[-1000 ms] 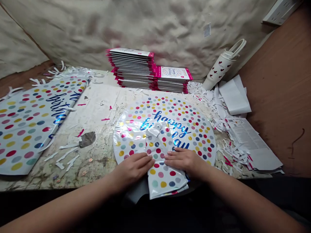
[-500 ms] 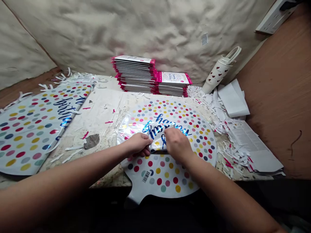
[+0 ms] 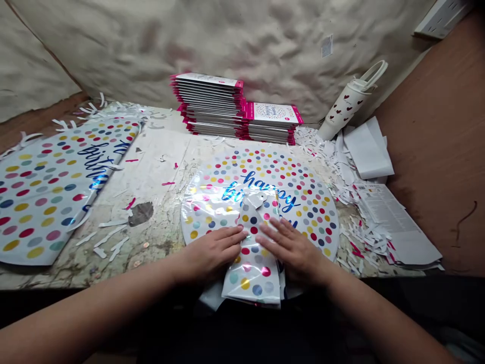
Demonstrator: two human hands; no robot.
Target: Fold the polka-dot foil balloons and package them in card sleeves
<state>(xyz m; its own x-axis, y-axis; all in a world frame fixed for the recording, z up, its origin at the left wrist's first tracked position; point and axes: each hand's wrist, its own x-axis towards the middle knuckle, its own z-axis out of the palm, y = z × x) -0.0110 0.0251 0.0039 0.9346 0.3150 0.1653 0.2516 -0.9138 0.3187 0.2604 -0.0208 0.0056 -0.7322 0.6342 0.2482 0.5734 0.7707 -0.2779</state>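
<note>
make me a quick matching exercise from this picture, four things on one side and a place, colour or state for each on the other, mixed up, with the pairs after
Things:
1. folded dotted sheet
2. tumbler
3. pink-edged packets
4. wall socket

Descriptions:
a. in two piles, one taller
b. at the picture's upper right
c. touched by left hand and right hand
d. cream with dark red hearts

Pairs: 1-c, 2-d, 3-a, 4-b

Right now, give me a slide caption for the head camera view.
Left hand and right hand rest on a folded polka-dot sheet atop a round dotted sheet.
</note>
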